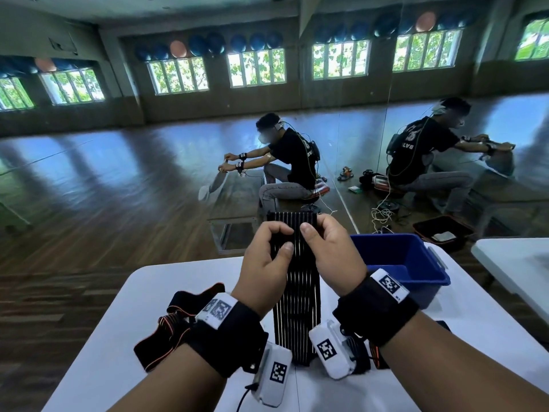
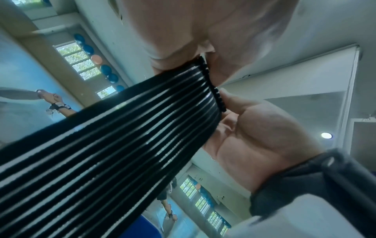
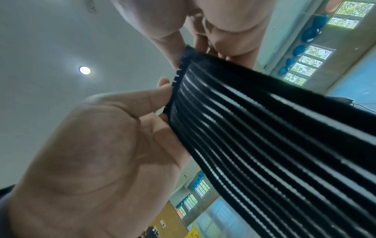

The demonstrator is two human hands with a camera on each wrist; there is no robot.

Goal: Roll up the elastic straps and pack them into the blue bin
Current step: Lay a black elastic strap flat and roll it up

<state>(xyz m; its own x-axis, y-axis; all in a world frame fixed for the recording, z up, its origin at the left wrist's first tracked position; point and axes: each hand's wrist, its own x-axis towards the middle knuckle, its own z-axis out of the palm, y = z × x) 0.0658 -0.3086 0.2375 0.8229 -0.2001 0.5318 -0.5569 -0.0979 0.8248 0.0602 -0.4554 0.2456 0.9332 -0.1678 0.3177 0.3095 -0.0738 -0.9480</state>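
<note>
Thumbs and curled fingers of both hands pinch the upper part of a black elastic strap (image 1: 297, 281) ribbed with thin white lines: the left hand (image 1: 266, 263) at 9 o'clock of the strap, the right hand (image 1: 332, 254) at 3 o'clock, thumbs on the near face and almost meeting. The strap stands upright between the wrists, its frayed top edge above the knuckles and its lower end on the white table (image 1: 118, 337).

No readable writing shows on the strap; the only markings are black-and-white square codes on the white tags of the black wristbands. The wrist views show what the head view hides: the underside of the strap (image 2: 114, 154), its white lines glossy against matte knit, and its toothed end (image 3: 177, 83) pressed against the fingertips, under a pale ceiling with 1 round lamp.

At 3 o'clock of the right hand stands the blue bin (image 1: 407, 260), a hard plastic tub near the table's far edge. At 8 o'clock of the left hand lies a crumpled black strap with orange edging (image 1: 166, 325). Beyond, a mirror wall reflects the seated person.
</note>
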